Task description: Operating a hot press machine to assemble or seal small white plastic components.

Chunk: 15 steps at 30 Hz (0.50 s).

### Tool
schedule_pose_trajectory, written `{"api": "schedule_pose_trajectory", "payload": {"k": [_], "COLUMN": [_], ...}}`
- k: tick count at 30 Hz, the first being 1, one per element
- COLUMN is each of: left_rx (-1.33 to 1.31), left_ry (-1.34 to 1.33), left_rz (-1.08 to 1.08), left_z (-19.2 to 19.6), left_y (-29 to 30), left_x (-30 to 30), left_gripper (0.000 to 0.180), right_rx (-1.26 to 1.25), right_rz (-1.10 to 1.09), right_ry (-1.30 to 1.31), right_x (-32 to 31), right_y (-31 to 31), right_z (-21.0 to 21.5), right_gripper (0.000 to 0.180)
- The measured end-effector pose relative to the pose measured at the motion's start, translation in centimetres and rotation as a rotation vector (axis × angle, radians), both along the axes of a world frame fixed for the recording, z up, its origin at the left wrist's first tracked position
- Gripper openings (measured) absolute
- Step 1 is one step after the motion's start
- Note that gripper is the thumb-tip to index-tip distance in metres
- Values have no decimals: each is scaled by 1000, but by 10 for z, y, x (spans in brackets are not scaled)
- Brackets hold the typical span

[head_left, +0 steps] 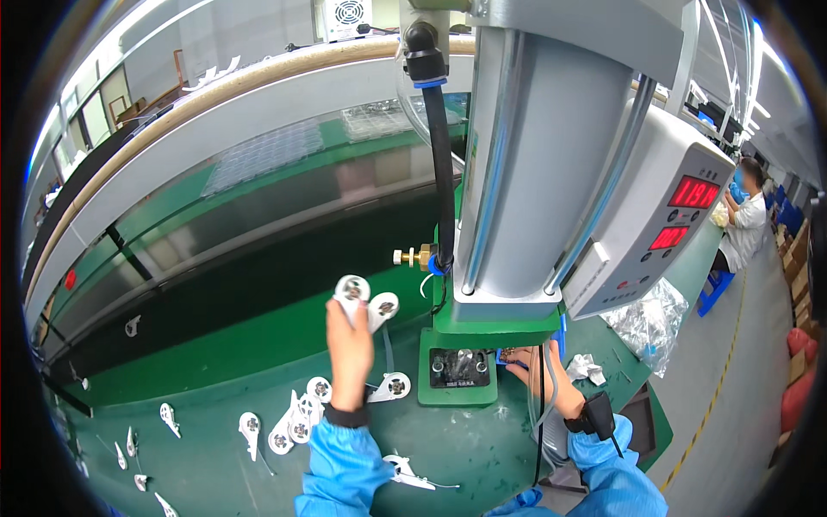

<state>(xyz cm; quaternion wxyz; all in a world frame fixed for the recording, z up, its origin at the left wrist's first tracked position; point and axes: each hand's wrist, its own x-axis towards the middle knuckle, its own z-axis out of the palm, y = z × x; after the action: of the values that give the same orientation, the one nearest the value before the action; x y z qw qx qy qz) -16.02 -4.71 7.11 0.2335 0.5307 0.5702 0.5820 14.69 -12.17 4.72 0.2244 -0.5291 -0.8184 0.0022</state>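
We have two white plastic parts [366, 303] with round ends raised in our left hand [349, 345], its fingers closed around their stems so that the round heads stand up above the fist, just left of the green press base [457, 366] and a little nearer to us than the brass fitting [413, 256] on the black hose [441, 155]. Our right hand [534, 366] is down at the right side of the base, fingers curled in beside the fixture [459, 368]; we cannot tell whether they pinch something or only rest there, since a small blue piece hides the tips. To do this step well, we judge that we should keep the two parts from tangling, bring one at a time toward the fixture, seat it flat and square in its nest, and draw both hands fully out from under the grey cylinder [543, 146] before anything is triggered. More white parts [297, 422] lie scattered on the green table [215, 362] near our left wrist, with one [392, 386] touching the left foot of the base and others [168, 420] farther left. A controller box [659, 224] with red displays hangs right of the cylinder, a clear bag [646, 323] lies beyond it, and another person [745, 220] sits at the far right.
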Motion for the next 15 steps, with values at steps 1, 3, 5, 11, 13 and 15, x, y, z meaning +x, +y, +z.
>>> {"api": "schedule_pose_trajectory", "payload": {"k": [1,3,5,11,13,15], "left_rx": [-40,-43,-127,-277,-116,-67], "left_ry": [113,13,-17,122,489,489], "left_rz": [71,47,-178,-728,-575,-522], "left_z": [0,11,18,40,27,23], "left_y": [7,-5,-27,-63,-58,-58], "left_x": [-12,-15,-4,48,53,55], "left_gripper": [20,15,19,32,25,20], "right_rx": [4,45,50,63,77,45], "right_rz": [1,7,5,31,52,25], "right_ry": [4,10,39,45,75,91], "right_x": [0,-1,-9,-9,-9,-8], "right_y": [0,2,3,1,-1,-2], "right_z": [0,-3,0,-3,-3,-4], "right_gripper": [20,19,19,20,21,23]}}
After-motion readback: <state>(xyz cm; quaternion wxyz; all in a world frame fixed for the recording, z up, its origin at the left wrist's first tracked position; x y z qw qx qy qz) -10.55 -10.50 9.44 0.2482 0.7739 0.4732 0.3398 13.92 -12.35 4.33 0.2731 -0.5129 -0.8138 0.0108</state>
